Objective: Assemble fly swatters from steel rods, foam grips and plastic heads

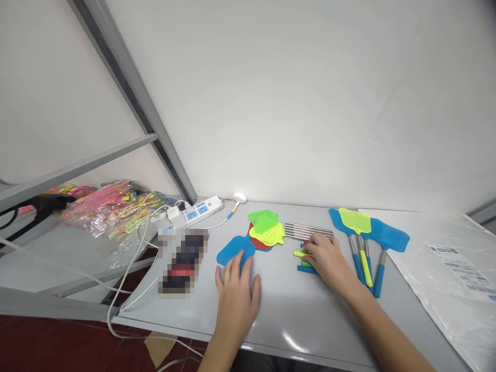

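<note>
My left hand (235, 294) lies with fingers spread, its fingertips on a blue fly swatter head (229, 251). Just behind that head, green (262, 221), yellow (273, 235) and red (265, 248) swatter heads overlap in a loose pile. My right hand (329, 261) bends over a small group of handles, fingers closed on a yellow-green handle (298, 253); its palm side is hidden. A blue handle (306, 269) pokes out below those fingers. Several thin metal rods (304, 229) lie side by side behind the right hand.
Several whole fly swatters (355, 221) with blue or yellow-green heads lie right of my right arm, beside a white plastic mailer (445, 279). A power strip (199, 211) with white cables sits back left. A pixelated patch (184, 263) covers something at left; bagged colourful items (112, 206) lie beyond.
</note>
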The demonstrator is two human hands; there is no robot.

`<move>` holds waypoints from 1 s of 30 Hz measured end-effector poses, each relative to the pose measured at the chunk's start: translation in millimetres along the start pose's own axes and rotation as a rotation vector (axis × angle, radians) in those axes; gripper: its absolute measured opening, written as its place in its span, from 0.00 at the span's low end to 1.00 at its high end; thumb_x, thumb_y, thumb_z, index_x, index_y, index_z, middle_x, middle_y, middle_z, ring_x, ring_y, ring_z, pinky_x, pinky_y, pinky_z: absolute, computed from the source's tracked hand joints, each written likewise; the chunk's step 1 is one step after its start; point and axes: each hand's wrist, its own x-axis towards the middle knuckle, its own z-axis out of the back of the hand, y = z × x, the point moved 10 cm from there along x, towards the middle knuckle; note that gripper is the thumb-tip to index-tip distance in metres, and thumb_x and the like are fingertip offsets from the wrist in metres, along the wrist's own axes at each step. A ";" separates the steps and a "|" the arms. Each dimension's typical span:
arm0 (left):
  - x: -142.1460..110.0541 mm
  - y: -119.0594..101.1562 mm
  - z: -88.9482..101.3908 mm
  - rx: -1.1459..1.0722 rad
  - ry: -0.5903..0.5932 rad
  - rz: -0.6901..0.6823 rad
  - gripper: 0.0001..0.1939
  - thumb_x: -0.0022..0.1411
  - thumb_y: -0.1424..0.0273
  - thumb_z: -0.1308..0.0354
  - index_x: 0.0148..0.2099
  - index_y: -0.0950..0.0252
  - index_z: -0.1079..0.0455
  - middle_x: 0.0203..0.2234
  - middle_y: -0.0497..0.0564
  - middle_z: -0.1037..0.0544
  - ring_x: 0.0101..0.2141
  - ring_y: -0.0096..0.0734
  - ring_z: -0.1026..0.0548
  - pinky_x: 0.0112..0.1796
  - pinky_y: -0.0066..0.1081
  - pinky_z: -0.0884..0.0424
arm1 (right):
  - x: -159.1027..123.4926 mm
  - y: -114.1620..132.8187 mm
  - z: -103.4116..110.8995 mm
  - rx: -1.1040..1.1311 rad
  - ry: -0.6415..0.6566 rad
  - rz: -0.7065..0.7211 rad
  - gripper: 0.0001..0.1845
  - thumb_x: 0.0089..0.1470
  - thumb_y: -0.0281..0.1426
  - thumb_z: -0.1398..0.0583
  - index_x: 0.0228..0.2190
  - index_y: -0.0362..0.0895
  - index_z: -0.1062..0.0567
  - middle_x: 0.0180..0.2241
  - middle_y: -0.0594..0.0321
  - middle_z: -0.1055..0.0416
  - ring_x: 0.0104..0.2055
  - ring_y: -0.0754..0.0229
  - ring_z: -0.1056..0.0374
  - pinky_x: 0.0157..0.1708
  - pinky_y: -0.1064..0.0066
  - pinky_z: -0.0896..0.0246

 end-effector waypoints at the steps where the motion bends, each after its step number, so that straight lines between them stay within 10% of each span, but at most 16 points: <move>1: 4.5 -7.7 2.7 -0.035 -0.009 -0.035 0.19 0.67 0.68 0.52 0.58 0.62 0.35 0.60 0.60 0.36 0.57 0.50 0.38 0.58 0.60 0.51 | 1.8 1.5 0.1 0.011 0.008 0.003 0.07 0.59 0.30 0.41 0.30 0.45 0.24 0.36 0.59 0.31 0.42 0.54 0.35 0.41 0.63 0.50; 7: 55.0 -86.6 -0.6 -0.274 0.052 -0.342 0.12 0.66 0.71 0.51 0.48 0.62 0.29 0.45 0.55 0.26 0.46 0.39 0.31 0.45 0.39 0.34 | 21.9 -19.2 14.6 0.105 0.019 -0.118 0.10 0.63 0.33 0.48 0.41 0.43 0.29 0.37 0.57 0.27 0.38 0.57 0.30 0.37 0.70 0.43; 12: 61.0 -153.3 -30.8 -0.283 0.127 -0.736 0.09 0.65 0.69 0.49 0.36 0.64 0.29 0.31 0.51 0.25 0.35 0.34 0.31 0.34 0.35 0.39 | 57.5 -52.7 25.2 0.096 0.027 -0.256 0.18 0.66 0.32 0.56 0.53 0.39 0.38 0.33 0.56 0.25 0.32 0.57 0.29 0.29 0.70 0.47; 23: 86.7 -96.1 -18.1 -0.352 0.085 -0.456 0.10 0.67 0.70 0.52 0.37 0.64 0.30 0.33 0.52 0.25 0.38 0.35 0.32 0.37 0.36 0.39 | 99.6 -58.5 -25.9 -0.012 0.336 -0.105 0.10 0.60 0.34 0.43 0.29 0.44 0.26 0.31 0.59 0.24 0.34 0.58 0.29 0.32 0.71 0.46; 30: 34.5 -147.8 -38.5 -0.482 0.279 -0.812 0.26 0.55 0.44 0.43 0.41 0.63 0.31 0.37 0.51 0.26 0.39 0.36 0.32 0.38 0.34 0.38 | 105.1 -55.0 -27.7 -0.095 0.380 -0.083 0.16 0.61 0.38 0.42 0.47 0.42 0.29 0.45 0.57 0.29 0.42 0.58 0.30 0.41 0.60 0.31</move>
